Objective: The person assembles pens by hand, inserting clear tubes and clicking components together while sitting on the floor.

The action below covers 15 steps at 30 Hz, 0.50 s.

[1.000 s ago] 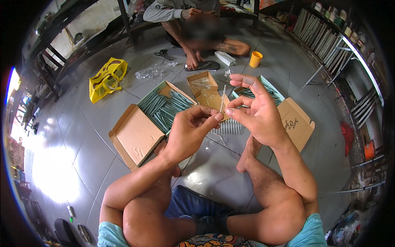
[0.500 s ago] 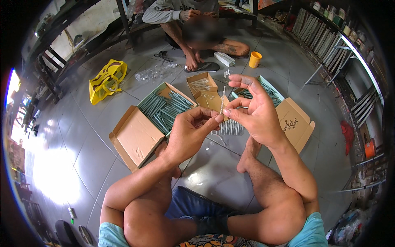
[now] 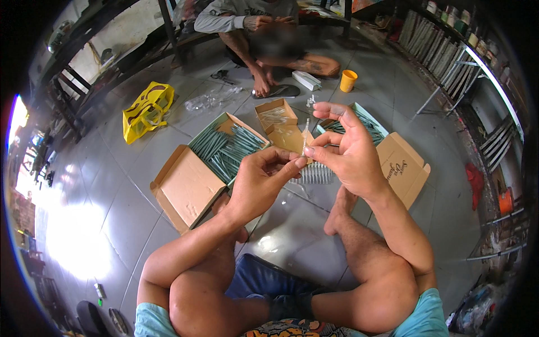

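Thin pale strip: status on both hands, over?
Left hand pinching thin pale strip low. Right hand close, thumb near its base. Open boxes nearby, none blocking.

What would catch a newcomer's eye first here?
Probably the left hand and right hand near the centre, meeting at a thin, pale strip. Farther off, at upper left, a yellow bag stands out. Between bag and hands, an open cardboard box holds many dark green sticks.

The lower end of the thin strip hides behind fingertips; the co-worker is cropped above.
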Available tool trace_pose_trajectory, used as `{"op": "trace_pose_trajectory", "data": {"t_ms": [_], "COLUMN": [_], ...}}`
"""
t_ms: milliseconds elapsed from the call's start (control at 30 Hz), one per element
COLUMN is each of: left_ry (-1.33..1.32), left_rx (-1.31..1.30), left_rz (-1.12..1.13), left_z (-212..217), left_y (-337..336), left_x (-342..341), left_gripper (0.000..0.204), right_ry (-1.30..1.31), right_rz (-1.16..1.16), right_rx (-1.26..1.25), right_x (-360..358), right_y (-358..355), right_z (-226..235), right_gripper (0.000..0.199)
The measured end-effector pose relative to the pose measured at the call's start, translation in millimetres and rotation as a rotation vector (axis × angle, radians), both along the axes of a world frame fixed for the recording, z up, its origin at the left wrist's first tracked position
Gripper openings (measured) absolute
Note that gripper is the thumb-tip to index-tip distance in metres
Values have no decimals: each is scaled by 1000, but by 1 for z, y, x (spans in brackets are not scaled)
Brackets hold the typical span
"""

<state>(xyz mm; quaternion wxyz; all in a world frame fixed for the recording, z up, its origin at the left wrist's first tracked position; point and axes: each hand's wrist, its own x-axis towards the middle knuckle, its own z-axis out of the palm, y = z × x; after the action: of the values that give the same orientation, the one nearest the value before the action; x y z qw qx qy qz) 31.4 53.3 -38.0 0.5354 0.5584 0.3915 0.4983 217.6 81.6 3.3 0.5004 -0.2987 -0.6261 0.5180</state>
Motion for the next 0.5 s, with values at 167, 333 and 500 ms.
{"op": "trace_pose_trajectory", "data": {"t_ms": [167,333,500], "left_ry": [-49,-37,275], "left_rx": [-209,-488,-478], "left_rz": [-60,-138,-60], "left_z": [0,-16,-69], "left_y": [0,0,54], "left_x": [2,-12,-83], "left_gripper": [41,50,37], "right_ry": [-59,-118,-134], "right_rz": [-74,-153,-102], "right_rx": [83,161,79], "right_x": [3,7,17], "right_y": [0,-5,-24], "right_z": [-4,-8,1], "right_gripper": [58,55,56]}}
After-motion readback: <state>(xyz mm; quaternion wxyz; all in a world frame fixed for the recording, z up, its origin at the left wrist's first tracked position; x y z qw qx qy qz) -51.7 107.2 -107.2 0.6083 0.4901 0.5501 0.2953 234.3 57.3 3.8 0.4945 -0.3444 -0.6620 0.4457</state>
